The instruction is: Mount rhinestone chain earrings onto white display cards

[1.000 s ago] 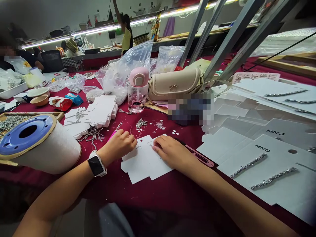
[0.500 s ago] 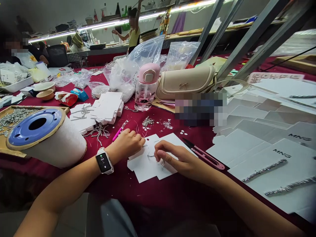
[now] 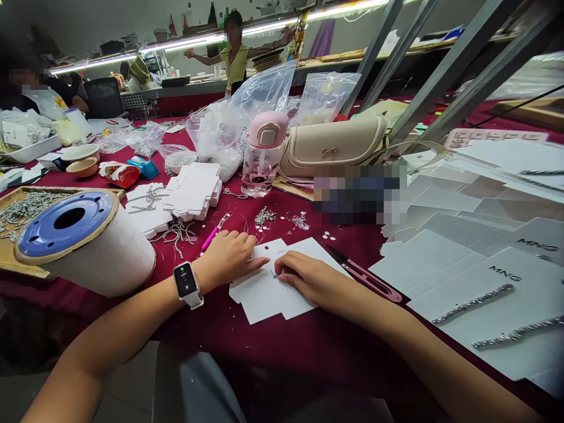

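Showing: two bare hands over a white die-cut card (image 3: 271, 296) lying on a maroon tablecloth (image 3: 335, 346), near centre

Left hand (image 3: 229, 257): fingers spread flat, tips on the card's left part; smartwatch (image 3: 185, 281) on the wrist

Right hand (image 3: 308, 281): fingers curled on the card beside a small silver chain piece (image 3: 274, 274); grip on it cannot be told

Hands: apart, just beside each other

Right of the card: pink thread snips (image 3: 368, 282), then MNG cards with rhinestone strips (image 3: 493, 294)

Left: thread cone with blue top (image 3: 86, 244)

Far: stacked blank cards (image 3: 192, 188), water bottle (image 3: 263, 154), cream handbag (image 3: 332, 144)
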The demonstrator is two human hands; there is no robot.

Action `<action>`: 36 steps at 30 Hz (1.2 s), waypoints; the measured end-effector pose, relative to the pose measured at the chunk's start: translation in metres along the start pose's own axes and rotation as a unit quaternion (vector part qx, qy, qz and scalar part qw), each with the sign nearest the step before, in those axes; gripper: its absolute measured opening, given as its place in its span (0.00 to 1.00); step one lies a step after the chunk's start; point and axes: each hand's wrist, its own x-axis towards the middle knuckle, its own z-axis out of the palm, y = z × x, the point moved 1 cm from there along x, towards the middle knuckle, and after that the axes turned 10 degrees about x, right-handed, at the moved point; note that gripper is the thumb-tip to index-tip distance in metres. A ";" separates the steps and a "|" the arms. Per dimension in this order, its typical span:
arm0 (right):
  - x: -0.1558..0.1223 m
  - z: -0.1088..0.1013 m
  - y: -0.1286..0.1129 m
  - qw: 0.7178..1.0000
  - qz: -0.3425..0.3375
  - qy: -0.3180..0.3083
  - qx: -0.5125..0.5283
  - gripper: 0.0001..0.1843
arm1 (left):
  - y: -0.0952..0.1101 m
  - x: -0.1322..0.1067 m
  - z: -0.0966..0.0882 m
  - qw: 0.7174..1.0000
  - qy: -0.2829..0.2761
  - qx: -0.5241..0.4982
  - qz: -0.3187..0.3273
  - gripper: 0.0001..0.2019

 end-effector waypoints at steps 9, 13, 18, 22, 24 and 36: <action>0.000 0.000 -0.001 0.994 -0.023 0.107 -0.008 0.07 | -0.003 0.001 -0.003 0.951 -0.051 -0.294 -0.078 0.13; -0.001 -0.006 -0.009 0.988 -0.007 0.152 0.019 0.08 | -0.003 0.002 -0.003 0.895 -0.072 -0.429 -0.102 0.14; 0.001 -0.006 -0.011 0.985 0.002 0.166 0.045 0.09 | -0.002 0.003 -0.001 0.847 -0.119 -0.503 -0.120 0.16; 0.002 -0.004 -0.011 0.985 0.013 0.158 0.067 0.09 | -0.003 0.003 -0.002 0.851 -0.129 -0.494 -0.119 0.19; 0.003 -0.003 -0.011 0.985 0.018 0.154 0.079 0.10 | -0.003 0.003 -0.003 0.858 -0.126 -0.483 -0.122 0.20; 0.005 0.002 -0.011 0.985 0.026 0.154 0.066 0.09 | -0.001 0.005 -0.002 0.822 -0.151 -0.530 -0.142 0.18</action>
